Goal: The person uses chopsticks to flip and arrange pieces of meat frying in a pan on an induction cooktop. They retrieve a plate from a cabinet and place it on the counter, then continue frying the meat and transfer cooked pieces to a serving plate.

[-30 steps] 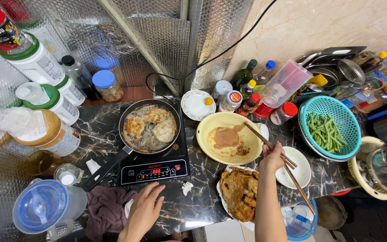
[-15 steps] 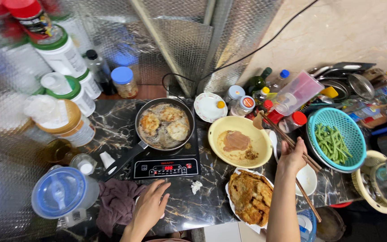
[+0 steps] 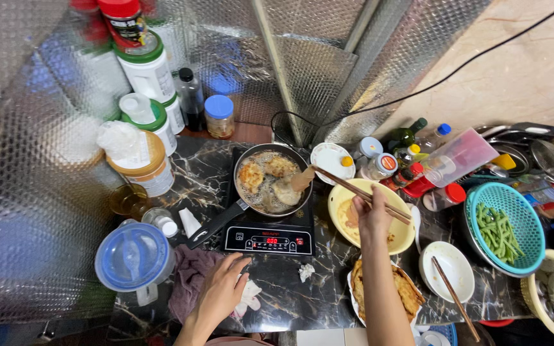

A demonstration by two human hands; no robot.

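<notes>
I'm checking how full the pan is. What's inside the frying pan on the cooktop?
The frying pan holds three battered pieces frying in bubbling oil. The right hand holds chopsticks with a fourth piece over the pan's rim. The pieces' undersides are hidden.

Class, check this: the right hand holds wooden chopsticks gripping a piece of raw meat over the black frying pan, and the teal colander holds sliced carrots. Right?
Not quite. The head view shows the teal plastic colander holding green beans, not carrots. The rest stands.
</notes>
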